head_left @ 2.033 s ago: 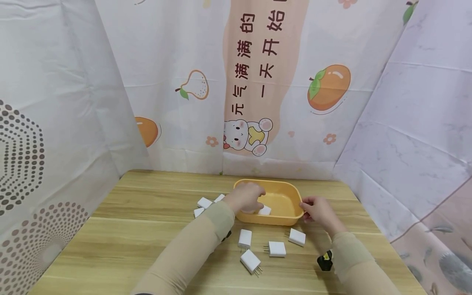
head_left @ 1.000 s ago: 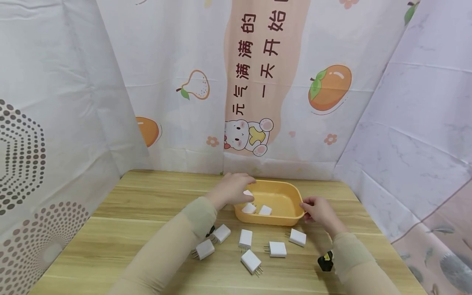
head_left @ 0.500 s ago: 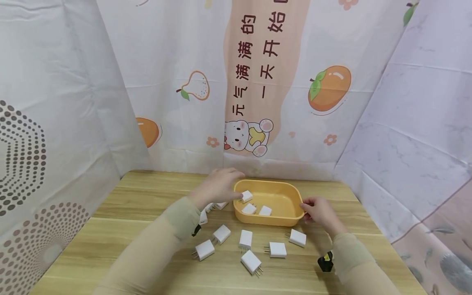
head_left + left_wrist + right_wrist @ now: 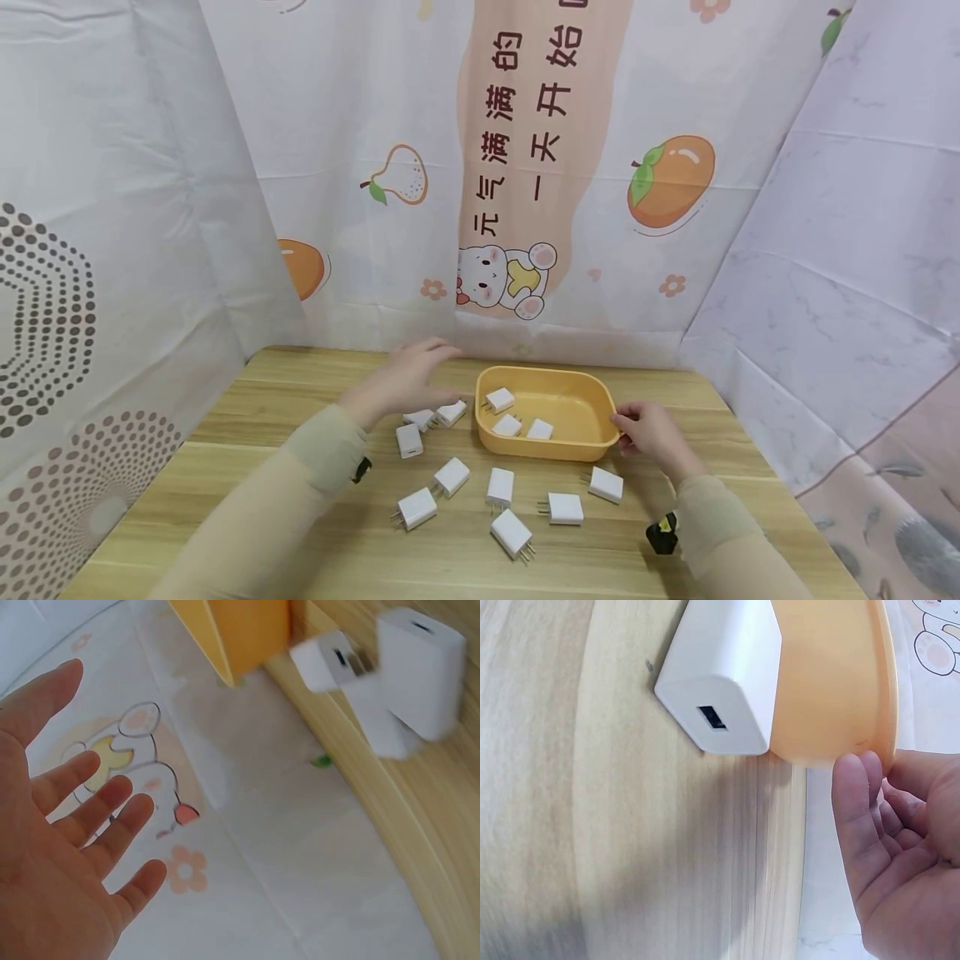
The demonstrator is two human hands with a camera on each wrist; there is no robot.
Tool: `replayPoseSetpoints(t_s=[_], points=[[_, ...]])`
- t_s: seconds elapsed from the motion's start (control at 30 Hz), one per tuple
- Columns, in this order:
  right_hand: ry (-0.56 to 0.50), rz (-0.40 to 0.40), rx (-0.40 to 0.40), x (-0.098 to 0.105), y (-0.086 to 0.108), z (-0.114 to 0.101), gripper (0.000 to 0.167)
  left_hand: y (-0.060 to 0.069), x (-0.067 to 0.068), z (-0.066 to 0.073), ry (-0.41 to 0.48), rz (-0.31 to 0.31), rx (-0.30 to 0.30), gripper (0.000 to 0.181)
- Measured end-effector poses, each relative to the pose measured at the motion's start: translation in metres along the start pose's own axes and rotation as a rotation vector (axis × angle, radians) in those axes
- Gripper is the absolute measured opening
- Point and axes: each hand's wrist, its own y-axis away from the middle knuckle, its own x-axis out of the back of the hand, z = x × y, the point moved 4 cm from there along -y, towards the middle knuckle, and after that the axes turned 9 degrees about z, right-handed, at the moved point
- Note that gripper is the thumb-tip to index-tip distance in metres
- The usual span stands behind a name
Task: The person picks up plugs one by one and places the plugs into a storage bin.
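My left hand (image 4: 405, 379) hovers above several white USB chargers left of the yellow tub (image 4: 540, 448). Its fingers are spread, and the left wrist view shows the bare palm (image 4: 52, 877). At the tub's right end, my right hand (image 4: 651, 429) pinches the rim between thumb and fingers, which the right wrist view (image 4: 900, 825) shows close up. Three white chargers lie inside the tub, one of them a charger (image 4: 499, 400) near its left wall. A charger (image 4: 409, 441) below my left hand lies apart from the tub.
Several more chargers with metal prongs lie in front of the tub, among them one charger (image 4: 512, 533) nearest me and another charger (image 4: 605, 484) at right. Printed curtains (image 4: 375, 317) stand behind the wooden table (image 4: 262, 467).
My left hand has let go of a charger inside the tub and moved out leftward over the loose chargers. My right hand stays on the tub's rim.
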Motion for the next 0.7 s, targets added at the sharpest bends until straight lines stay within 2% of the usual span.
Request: replayPoseSetpoints(t_s=[0.33,0.7], points=[[-0.007,-0.010,-0.005,-0.001,-0.001,0.002,0.032,0.022,0.010,-0.033,-0.018,-0.019,0.014,0.074],[-0.010,-0.009,-0.007,0.000,0.001,0.001,0.032,0.034,0.019,-0.050,-0.040,-0.030,0.020,0.073]])
